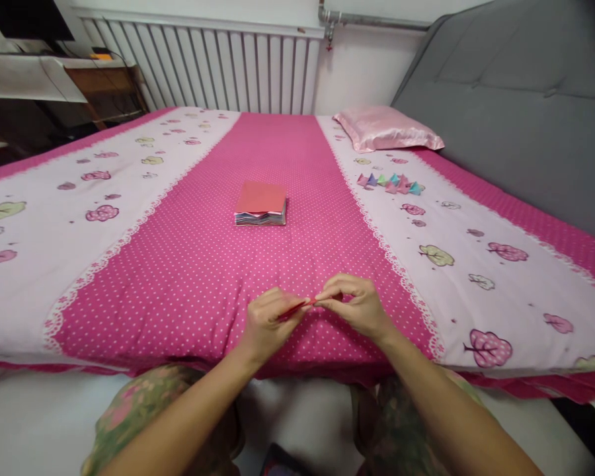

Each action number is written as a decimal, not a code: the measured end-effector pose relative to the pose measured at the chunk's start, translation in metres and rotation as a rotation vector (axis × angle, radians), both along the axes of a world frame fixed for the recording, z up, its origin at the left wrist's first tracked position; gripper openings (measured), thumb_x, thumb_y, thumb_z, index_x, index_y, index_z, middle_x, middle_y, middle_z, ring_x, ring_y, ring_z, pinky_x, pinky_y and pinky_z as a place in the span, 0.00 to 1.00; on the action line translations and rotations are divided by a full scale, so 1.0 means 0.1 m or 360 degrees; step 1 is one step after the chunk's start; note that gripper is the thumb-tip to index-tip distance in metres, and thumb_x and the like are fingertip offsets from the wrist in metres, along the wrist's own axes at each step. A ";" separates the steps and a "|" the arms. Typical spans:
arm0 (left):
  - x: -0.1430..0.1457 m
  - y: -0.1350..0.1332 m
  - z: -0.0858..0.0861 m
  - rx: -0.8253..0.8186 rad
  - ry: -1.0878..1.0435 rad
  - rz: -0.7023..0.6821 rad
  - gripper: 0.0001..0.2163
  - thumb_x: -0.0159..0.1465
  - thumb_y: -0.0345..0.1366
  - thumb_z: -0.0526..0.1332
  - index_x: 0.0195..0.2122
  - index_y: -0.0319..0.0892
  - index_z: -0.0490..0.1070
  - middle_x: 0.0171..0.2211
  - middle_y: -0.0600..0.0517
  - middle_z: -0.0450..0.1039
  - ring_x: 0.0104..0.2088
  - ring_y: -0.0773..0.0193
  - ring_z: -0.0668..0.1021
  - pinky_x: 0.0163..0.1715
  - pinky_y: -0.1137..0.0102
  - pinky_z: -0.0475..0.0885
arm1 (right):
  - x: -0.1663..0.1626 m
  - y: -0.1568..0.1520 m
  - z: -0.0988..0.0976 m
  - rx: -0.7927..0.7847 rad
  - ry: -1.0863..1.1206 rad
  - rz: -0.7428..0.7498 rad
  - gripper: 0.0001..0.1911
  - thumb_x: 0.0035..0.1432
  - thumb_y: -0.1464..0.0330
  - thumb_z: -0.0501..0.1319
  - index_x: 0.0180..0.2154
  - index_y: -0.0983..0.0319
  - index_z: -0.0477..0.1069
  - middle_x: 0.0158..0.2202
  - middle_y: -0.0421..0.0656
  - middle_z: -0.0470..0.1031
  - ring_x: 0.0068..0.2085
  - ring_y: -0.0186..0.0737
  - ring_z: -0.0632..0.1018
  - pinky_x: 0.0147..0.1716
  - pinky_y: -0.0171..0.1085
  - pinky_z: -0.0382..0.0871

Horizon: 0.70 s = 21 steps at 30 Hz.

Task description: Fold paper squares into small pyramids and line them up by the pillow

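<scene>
Head view, looking down over a bed (218, 264); clock directions are taken from the person's two hands, with 12 o'clock pointing straight away from the body. Both hands meet close to the bed's near edge. The left hand (269, 322) has its thumb and fingers closed on a small red folded piece (293, 309), which looks like paper. The right hand (356, 305) pinches the other end of the same piece between thumb and fingertips. At 11 o'clock a squared stack of paper (261, 199) lies on the bedspread, its top sheet orange-red, with white, bluish and grey edges showing beneath. At 1 o'clock sits a cluster of small pointed folded pieces (394, 183) in pink, purple, green and blue, some of them touching. Beyond them, also at 1 o'clock, rests a shiny pink pillow (387, 127), near a grey padded headboard (520, 106) at 2 o'clock. A white radiator (203, 66) lines the wall at 11 o'clock. At 10 o'clock a table (96, 80) carries a dark screen (27, 20).
</scene>
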State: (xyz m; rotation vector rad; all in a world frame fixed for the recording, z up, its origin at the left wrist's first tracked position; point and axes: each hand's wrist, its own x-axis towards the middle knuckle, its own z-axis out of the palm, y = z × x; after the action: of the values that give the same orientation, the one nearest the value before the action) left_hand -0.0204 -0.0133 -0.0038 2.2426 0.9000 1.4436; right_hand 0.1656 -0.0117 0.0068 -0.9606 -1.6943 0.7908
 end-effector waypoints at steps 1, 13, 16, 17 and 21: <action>0.01 -0.01 0.01 -0.0143 -0.0031 0.0044 0.03 0.57 0.32 0.63 0.30 0.39 0.76 0.21 0.52 0.74 0.22 0.68 0.74 0.23 0.74 0.68 | -0.01 0.00 0.00 -0.0059 0.0020 -0.0025 0.02 0.47 0.69 0.67 0.28 0.60 0.78 0.25 0.42 0.75 0.26 0.33 0.73 0.23 0.32 0.65; 0.01 -0.04 0.11 -0.0883 -0.0343 0.0084 0.05 0.53 0.35 0.66 0.26 0.40 0.78 0.23 0.51 0.76 0.25 0.66 0.75 0.26 0.72 0.69 | -0.05 0.01 -0.02 -0.0471 0.0323 -0.0021 0.05 0.43 0.67 0.69 0.26 0.60 0.78 0.24 0.42 0.78 0.25 0.34 0.75 0.24 0.33 0.68; 0.02 -0.03 0.09 -0.0941 -0.0394 0.0080 0.05 0.53 0.36 0.66 0.27 0.40 0.78 0.23 0.50 0.76 0.25 0.67 0.75 0.26 0.73 0.69 | -0.05 0.01 -0.01 -0.0473 0.0328 -0.0022 0.05 0.43 0.67 0.69 0.26 0.61 0.77 0.23 0.41 0.77 0.23 0.33 0.73 0.23 0.33 0.67; 0.02 -0.03 0.09 -0.0953 -0.0406 0.0084 0.05 0.53 0.36 0.66 0.27 0.40 0.78 0.23 0.50 0.76 0.25 0.67 0.75 0.26 0.73 0.69 | -0.05 0.01 -0.02 -0.0484 0.0330 -0.0023 0.05 0.43 0.67 0.68 0.27 0.61 0.77 0.23 0.41 0.77 0.22 0.32 0.72 0.22 0.32 0.66; 0.01 -0.02 0.07 -0.0985 -0.0426 0.0107 0.06 0.52 0.36 0.67 0.27 0.40 0.78 0.23 0.51 0.76 0.24 0.68 0.74 0.25 0.74 0.68 | -0.05 0.01 -0.05 -0.0487 0.0318 -0.0048 0.06 0.44 0.67 0.68 0.27 0.62 0.76 0.20 0.39 0.74 0.20 0.29 0.69 0.20 0.31 0.62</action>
State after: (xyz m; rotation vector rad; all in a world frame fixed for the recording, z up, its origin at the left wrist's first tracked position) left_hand -0.0192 -0.0156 0.0029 1.5444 1.1437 1.2302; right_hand 0.1610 -0.0104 0.0016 -1.0717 -1.4077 1.1101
